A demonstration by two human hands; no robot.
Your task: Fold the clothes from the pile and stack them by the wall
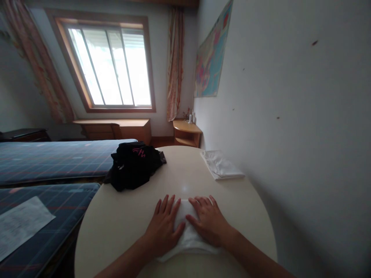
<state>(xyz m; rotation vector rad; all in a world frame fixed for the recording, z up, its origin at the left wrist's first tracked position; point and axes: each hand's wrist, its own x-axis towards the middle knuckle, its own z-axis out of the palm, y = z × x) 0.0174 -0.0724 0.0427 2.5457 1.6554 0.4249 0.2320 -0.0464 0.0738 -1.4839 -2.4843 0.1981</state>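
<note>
A white folded cloth, perhaps a garment (188, 235), lies on the round cream table (116, 231) in front of me. My left hand (166, 224) rests flat on its left side, fingers spread and pointing away from me. On the right side, my right hand (207, 220) lies flat too, its fingers apart. Both thumbs point inward over the cloth, close to each other. Parts of the cloth are hidden under my palms. Its near edge curves toward me.
A crumpled black garment with pink marks (136, 166) lies at the table's far left. Folded white fabric (222, 166) sits at the far right, near the wall (304, 135). Two plaid mattresses (58, 158) stand left, one bearing a paper sheet (26, 224). Behind is a corner shelf (187, 126).
</note>
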